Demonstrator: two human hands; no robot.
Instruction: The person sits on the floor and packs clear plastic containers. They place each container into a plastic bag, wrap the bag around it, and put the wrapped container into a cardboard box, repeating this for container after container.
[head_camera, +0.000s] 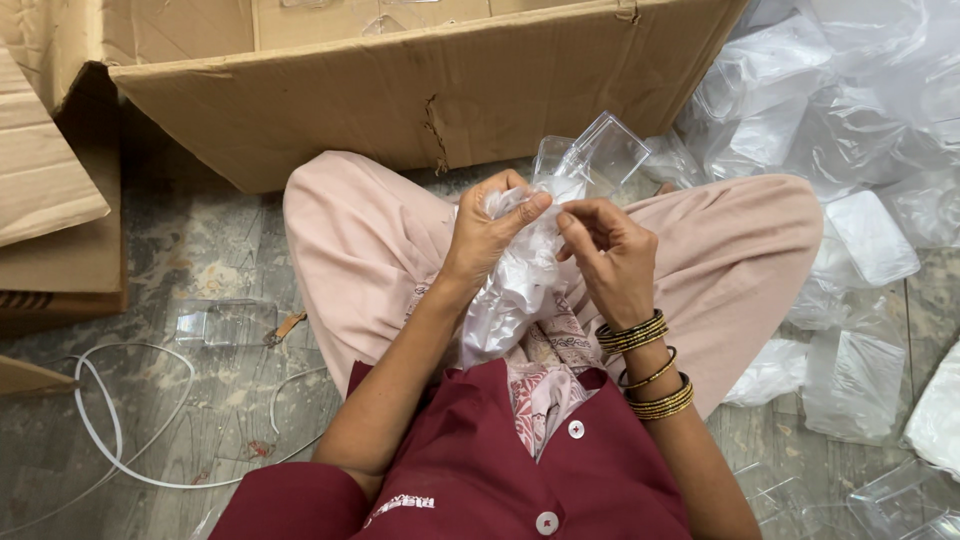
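Observation:
I sit cross-legged on the floor in pale pink trousers. My left hand (487, 228) is closed around the top of a crumpled clear plastic bag (512, 290) that hangs down into my lap. My right hand (607, 252), with several bangles on the wrist, pinches the same bag's edge beside the left hand. A clear plastic box (598, 158) sticks up just behind the two hands, partly in the bag's mouth.
A large open cardboard box (400, 90) stands right in front of my knees, more cardboard (50, 190) at the left. Heaps of clear plastic bags and containers (850, 130) fill the right side. A clear container (225, 322) and a white strap (110, 430) lie on the floor at the left.

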